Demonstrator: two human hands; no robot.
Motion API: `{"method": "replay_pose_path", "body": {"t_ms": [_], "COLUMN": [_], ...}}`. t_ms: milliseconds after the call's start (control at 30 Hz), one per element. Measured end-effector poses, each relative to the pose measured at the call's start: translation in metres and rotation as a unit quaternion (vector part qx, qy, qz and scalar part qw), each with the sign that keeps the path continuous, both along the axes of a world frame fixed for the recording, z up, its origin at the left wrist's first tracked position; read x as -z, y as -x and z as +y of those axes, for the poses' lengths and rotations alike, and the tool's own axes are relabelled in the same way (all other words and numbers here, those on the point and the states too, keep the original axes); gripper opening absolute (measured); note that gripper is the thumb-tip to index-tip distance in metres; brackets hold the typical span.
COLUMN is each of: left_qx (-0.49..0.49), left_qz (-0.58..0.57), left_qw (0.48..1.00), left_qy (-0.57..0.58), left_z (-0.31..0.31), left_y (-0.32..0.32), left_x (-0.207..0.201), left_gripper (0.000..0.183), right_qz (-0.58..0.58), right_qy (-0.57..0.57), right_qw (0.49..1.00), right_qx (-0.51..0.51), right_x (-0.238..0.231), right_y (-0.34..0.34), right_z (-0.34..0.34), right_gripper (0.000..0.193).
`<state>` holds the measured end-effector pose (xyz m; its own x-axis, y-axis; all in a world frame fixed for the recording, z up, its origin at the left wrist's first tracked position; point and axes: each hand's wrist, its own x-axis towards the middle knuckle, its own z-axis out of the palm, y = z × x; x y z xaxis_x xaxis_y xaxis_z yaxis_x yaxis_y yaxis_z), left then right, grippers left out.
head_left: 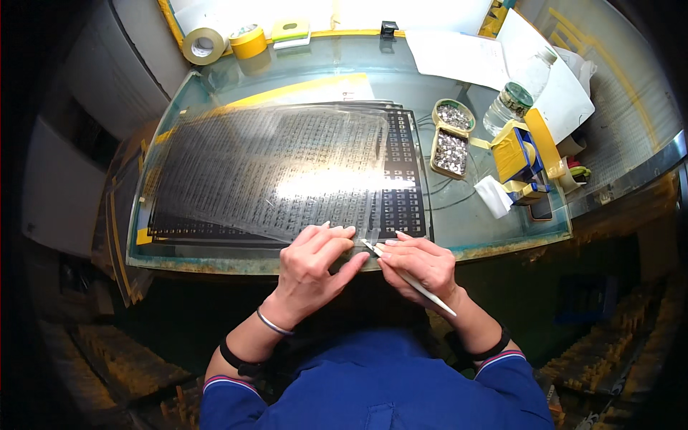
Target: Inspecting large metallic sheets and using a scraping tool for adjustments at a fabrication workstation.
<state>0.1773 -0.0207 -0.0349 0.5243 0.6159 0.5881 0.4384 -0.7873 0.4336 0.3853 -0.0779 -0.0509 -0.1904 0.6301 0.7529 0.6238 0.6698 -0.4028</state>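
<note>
A slim white pen-like tool [431,295] is gripped in my right hand [428,265], its pointed tip at the near edge of the sheets. Beside it, my left hand [313,261] rests its fingertips on that edge, thumb spread apart and pointing toward the tool's tip. Under the fingertips lies a see-through patterned film [251,158], set askew over a black sheet [403,208] with rows of small light rectangles. Glare from the lit glass whitens part of the film. What exactly the tip touches is too small to tell.
The glass-topped table [466,215] has a raised rim. To the right stand two small containers of metal bits [451,150], a jar [509,107], a yellow-and-blue tape dispenser [512,154] and a clear bottle [534,72]. Tape rolls [204,46] and papers [459,57] lie along the back.
</note>
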Motion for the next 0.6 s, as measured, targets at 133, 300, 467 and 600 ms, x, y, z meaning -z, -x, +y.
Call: {"method": "replay_pose_path", "body": {"t_ms": [133, 300, 467, 600], "left_qx": [-0.021, 0.007, 0.018, 0.021], "left_qz": [0.005, -0.018, -0.002, 0.047], "left_qw": [1.000, 0.998, 0.998, 0.998], "left_qy": [0.000, -0.067, -0.061, -0.046], "left_z": [0.002, 0.006, 0.007, 0.007], "left_y": [-0.003, 0.006, 0.011, 0.012], "left_x": [-0.012, -0.004, -0.006, -0.011], "left_gripper": [0.020, 0.028, 0.033, 0.028], "right_qz": [0.004, 0.001, 0.072, 0.097], "right_qy": [0.004, 0.000, 0.034, 0.087], "right_qw": [1.000, 1.000, 0.997, 0.991], "right_qx": [0.000, -0.015, -0.025, -0.012], "right_x": [0.001, 0.003, 0.002, -0.008], "right_y": [-0.001, -0.002, -0.004, -0.002], "right_z": [0.001, 0.002, 0.000, -0.002], "right_gripper": [0.020, 0.019, 0.014, 0.013]}}
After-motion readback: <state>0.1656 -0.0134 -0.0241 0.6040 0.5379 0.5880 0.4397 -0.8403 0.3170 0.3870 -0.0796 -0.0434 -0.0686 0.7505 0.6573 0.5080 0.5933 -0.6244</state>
